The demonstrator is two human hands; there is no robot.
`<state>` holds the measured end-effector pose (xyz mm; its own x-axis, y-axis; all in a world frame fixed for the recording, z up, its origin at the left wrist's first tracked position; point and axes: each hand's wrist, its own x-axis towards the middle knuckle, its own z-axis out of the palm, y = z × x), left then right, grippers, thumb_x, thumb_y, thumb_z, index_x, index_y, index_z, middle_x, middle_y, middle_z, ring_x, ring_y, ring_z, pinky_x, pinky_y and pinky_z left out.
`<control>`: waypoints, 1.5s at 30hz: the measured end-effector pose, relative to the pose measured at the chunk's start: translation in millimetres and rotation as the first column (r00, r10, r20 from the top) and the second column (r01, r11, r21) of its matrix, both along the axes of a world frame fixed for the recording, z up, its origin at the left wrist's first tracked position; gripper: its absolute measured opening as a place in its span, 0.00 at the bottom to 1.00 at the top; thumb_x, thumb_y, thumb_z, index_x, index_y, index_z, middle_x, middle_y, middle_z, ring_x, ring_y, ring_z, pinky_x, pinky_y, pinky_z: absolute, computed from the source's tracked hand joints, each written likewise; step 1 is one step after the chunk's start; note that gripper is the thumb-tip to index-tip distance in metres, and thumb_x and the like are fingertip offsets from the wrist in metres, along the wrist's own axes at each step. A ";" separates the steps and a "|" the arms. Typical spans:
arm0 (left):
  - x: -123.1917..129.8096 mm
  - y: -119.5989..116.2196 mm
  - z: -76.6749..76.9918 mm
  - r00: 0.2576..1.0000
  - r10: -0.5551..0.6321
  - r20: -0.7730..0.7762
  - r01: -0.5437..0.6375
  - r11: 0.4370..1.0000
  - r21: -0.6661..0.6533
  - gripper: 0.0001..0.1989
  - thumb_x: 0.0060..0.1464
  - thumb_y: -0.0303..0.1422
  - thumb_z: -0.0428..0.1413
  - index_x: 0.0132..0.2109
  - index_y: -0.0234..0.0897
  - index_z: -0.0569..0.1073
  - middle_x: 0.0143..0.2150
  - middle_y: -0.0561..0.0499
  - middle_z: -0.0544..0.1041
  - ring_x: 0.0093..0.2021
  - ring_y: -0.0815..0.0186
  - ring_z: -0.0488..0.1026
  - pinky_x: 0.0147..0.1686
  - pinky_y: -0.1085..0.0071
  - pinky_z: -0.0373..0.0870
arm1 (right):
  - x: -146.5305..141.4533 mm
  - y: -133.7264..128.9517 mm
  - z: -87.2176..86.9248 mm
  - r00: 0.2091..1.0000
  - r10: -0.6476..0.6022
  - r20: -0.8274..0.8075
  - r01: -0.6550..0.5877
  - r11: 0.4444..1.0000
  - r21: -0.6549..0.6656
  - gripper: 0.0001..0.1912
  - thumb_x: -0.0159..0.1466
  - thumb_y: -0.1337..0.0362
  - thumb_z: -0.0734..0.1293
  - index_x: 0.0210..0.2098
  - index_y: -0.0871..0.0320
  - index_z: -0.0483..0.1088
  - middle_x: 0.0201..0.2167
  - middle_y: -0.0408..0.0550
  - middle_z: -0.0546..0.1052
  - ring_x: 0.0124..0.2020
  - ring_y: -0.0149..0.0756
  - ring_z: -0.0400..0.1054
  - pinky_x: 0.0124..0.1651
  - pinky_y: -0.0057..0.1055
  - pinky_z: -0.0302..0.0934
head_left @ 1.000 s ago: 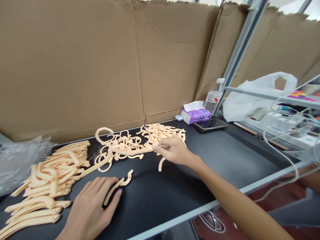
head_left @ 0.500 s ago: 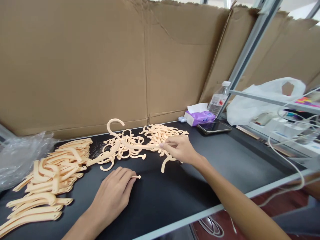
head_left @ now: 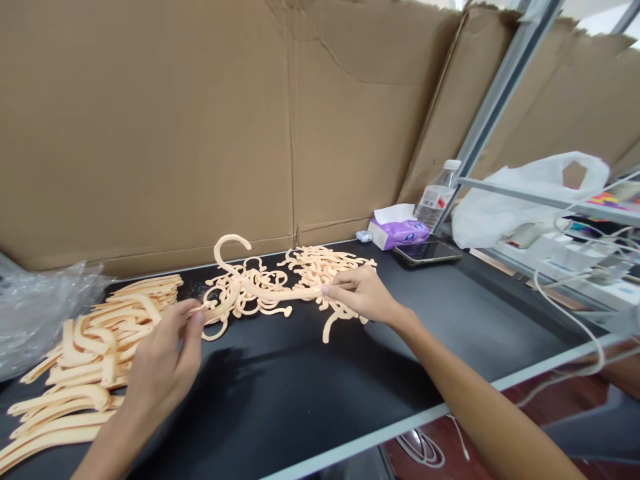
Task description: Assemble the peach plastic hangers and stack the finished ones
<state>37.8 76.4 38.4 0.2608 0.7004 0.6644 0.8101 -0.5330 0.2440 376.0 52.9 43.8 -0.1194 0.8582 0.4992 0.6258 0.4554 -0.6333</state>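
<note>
My right hand (head_left: 363, 291) pinches the right arm end of a cream plastic hanger (head_left: 260, 291), whose hook points up. At the hanger's left arm end is my left hand (head_left: 173, 347), its thumb and fingers closed on a thin cream piece (head_left: 197, 309); the fingers partly hide that end. Behind the hanger lie a pile of cream hooks (head_left: 257, 273) and a heap of small cream pieces (head_left: 320, 263). Curved cream hanger arms (head_left: 95, 340) are piled to the left of my left hand.
On the black table (head_left: 310, 413), a phone (head_left: 427, 253), a purple tissue pack (head_left: 400, 232) and a bottle (head_left: 439, 197) stand at the back right. Clear plastic wrap (head_left: 45, 320) lies far left. Cardboard (head_left: 150, 133) rises behind. A white bag (head_left: 525, 193) and cables are at the right.
My left hand has moved left and up with the thin piece, from the table's front area to the hanger's left end. My right hand has kept its grip and barely moved.
</note>
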 end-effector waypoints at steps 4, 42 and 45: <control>5.8 -5.2 -4.7 0.997 0.013 -0.071 -0.015 1.000 -0.015 0.12 0.66 0.40 0.46 0.49 0.40 0.68 0.28 0.55 0.80 0.22 0.64 0.77 0.22 0.73 0.66 | 1.8 -0.2 -0.9 0.999 -0.010 0.049 0.011 1.000 -0.027 0.23 0.63 0.56 0.66 0.15 0.60 0.65 0.13 0.36 0.52 0.18 0.25 0.45 0.23 0.28 0.41; 41.1 -34.6 -18.0 0.917 -0.347 0.195 0.353 0.936 0.003 0.04 0.63 0.25 0.51 0.40 0.39 0.68 0.49 0.46 0.73 0.53 0.63 0.72 0.48 0.70 0.71 | -83.3 -27.4 -20.4 0.860 0.179 -0.478 -0.337 0.902 -0.269 0.12 0.68 0.58 0.63 0.34 0.60 0.69 0.27 0.44 0.72 0.25 0.28 0.68 0.29 0.26 0.63; 30.9 -29.7 -16.7 0.923 -0.327 0.202 0.331 0.944 0.016 0.04 0.63 0.26 0.51 0.44 0.39 0.66 0.43 0.49 0.76 0.45 0.66 0.77 0.44 0.73 0.72 | -75.4 -23.0 -19.1 0.851 0.120 -0.512 -0.295 0.914 -0.277 0.12 0.67 0.58 0.64 0.33 0.60 0.68 0.27 0.43 0.72 0.24 0.28 0.68 0.29 0.26 0.63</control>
<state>68.7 46.7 21.8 0.3422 0.6105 0.7142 0.5237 -0.7551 0.3945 300.6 29.9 24.7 -0.1378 0.9635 0.2296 0.1223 0.2466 -0.9614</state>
